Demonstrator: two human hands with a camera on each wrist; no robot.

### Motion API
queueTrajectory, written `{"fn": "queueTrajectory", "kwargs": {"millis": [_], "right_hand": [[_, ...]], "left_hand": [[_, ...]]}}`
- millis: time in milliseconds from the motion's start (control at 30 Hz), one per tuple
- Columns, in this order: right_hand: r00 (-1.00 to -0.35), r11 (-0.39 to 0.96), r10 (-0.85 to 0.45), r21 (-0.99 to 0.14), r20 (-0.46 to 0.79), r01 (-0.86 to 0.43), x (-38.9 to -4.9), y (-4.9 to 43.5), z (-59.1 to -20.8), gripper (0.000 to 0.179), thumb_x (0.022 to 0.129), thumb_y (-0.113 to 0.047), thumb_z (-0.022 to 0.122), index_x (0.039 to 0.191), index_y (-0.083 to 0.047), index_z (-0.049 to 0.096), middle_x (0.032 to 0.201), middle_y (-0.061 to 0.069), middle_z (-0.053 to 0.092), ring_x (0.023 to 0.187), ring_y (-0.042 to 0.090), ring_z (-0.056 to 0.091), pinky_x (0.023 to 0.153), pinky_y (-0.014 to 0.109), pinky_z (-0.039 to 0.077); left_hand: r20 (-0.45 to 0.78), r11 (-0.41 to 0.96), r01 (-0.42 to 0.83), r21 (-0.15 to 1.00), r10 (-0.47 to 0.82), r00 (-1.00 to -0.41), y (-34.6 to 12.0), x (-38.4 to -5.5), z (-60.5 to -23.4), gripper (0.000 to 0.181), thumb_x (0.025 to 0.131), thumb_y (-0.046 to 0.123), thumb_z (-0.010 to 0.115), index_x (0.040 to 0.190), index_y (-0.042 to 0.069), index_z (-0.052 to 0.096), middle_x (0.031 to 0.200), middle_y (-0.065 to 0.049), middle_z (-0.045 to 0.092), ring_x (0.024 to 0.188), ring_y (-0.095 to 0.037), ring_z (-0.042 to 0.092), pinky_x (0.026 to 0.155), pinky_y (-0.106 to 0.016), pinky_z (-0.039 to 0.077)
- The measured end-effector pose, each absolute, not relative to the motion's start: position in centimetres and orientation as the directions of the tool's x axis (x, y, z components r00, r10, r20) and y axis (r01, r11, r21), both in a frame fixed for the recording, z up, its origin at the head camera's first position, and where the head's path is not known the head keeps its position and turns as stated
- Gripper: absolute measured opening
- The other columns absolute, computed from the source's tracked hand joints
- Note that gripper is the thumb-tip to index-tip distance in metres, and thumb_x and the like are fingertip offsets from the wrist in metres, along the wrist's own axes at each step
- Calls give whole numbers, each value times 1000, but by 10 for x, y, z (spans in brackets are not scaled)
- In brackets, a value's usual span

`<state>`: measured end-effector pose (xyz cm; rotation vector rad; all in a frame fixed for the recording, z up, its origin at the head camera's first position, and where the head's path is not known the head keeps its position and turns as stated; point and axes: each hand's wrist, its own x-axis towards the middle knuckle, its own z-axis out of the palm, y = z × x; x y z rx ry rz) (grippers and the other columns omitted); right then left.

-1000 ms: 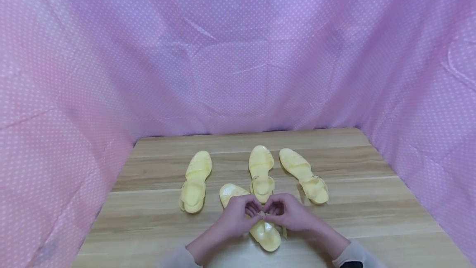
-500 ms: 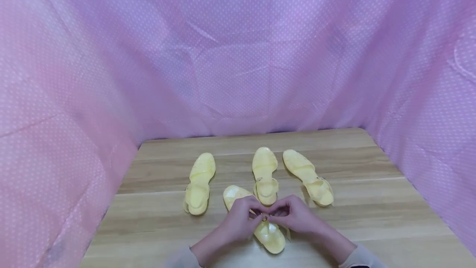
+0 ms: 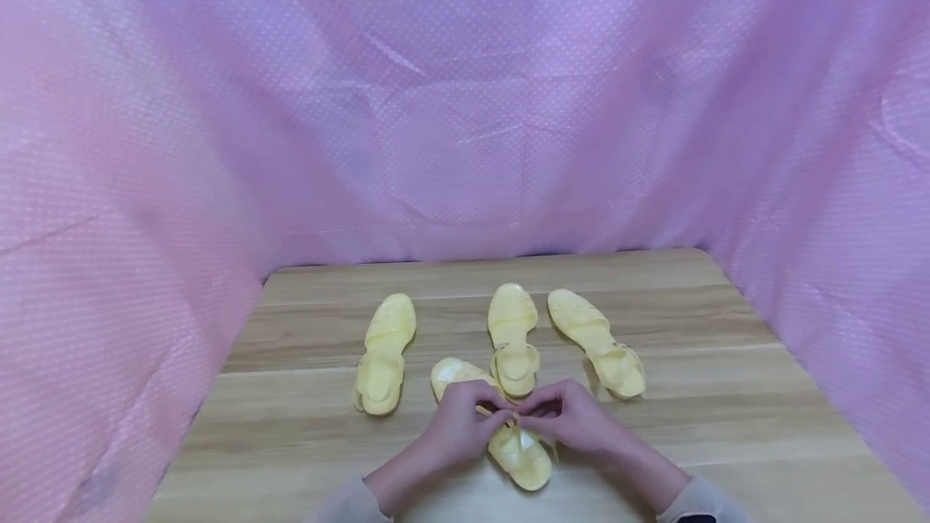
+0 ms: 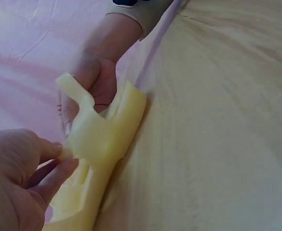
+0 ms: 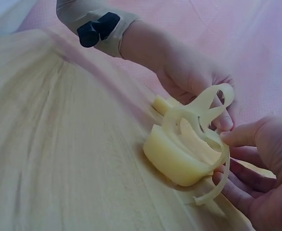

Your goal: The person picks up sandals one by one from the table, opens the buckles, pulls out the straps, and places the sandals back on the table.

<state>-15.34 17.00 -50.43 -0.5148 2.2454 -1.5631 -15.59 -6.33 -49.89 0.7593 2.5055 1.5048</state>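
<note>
A pale yellow jelly sandal (image 3: 525, 462) lies slantwise near the front of the table, its heel end toward the person. Both hands meet over its ankle strap (image 5: 222, 182), whose loose end curls down beside the heel in the right wrist view. My left hand (image 3: 461, 424) pinches the strap between thumb and fingertip, as the left wrist view shows beside the heel part (image 4: 95, 134). From the other side my right hand (image 3: 574, 420) pinches the strap too, thumb and fingers curled at it (image 5: 271, 168). The fingertips hide the spot where the strap pieces meet.
Three more yellow sandals lie farther back: one at the left (image 3: 385, 355), one in the middle (image 3: 513, 329) just beyond the hands, and one at the right (image 3: 596, 343). Pink dotted cloth (image 3: 465, 144) hangs behind and beside the wooden table (image 3: 291, 442).
Both hands stay on the strap with small finger movements. The small buckle-like piece seen between the fingertips half a second ago is now mostly covered. The head view shifts slightly.
</note>
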Motion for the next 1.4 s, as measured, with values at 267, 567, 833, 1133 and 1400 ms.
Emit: {"fn": "queueTrajectory", "kwargs": {"millis": [267, 567, 833, 1133, 1400], "right_hand": [[-878, 286, -475, -954, -60, -89, -153, 167, -506, 16, 92, -12, 81, 105, -3, 81, 100, 14, 81, 83, 9, 75, 75, 21, 63], [-878, 267, -476, -960, -57, -83, -153, 165, -503, 16, 92, -9, 79, 105, 1, 78, 100, 16, 80, 84, 8, 74, 75, 20, 62], [-857, 264, -513, -958, -40, -113, -155, 165, -505, 19, 94, -13, 80, 106, 1, 78, 98, 15, 80, 84, 8, 74, 75, 21, 63], [-853, 303, -504, -953, -135, -29, -156, 165, -507, 20, 92, -18, 83, 108, -6, 80, 100, 9, 81, 87, 11, 74, 76, 21, 61], [-849, 243, -504, -969, -157, 35, -156, 166, -505, 24, 91, -12, 82, 109, 3, 77, 99, 16, 80, 84, 9, 73, 71, 19, 58]], "left_hand": [[136, 352, 343, 871, 498, -857, -65, -158, -498, 8, 93, 7, 81, 100, 11, 83, 95, 1, 83, 84, 3, 73, 71, -14, 61], [154, 331, 329, 884, 460, -875, -68, -157, -496, 9, 91, 3, 82, 94, 11, 85, 91, -3, 82, 82, 2, 73, 72, -15, 62], [134, 327, 334, 884, 508, -851, -67, -163, -491, 8, 90, 4, 81, 97, 8, 84, 92, -4, 83, 75, 3, 73, 66, -17, 62], [120, 363, 359, 860, 540, -833, -69, -164, -489, 9, 92, 7, 82, 100, 11, 85, 92, -1, 83, 81, 5, 70, 74, -15, 61], [122, 363, 348, 864, 520, -845, -69, -164, -491, 5, 91, 7, 83, 95, 9, 85, 86, -1, 82, 73, 7, 70, 67, -16, 61]]}}
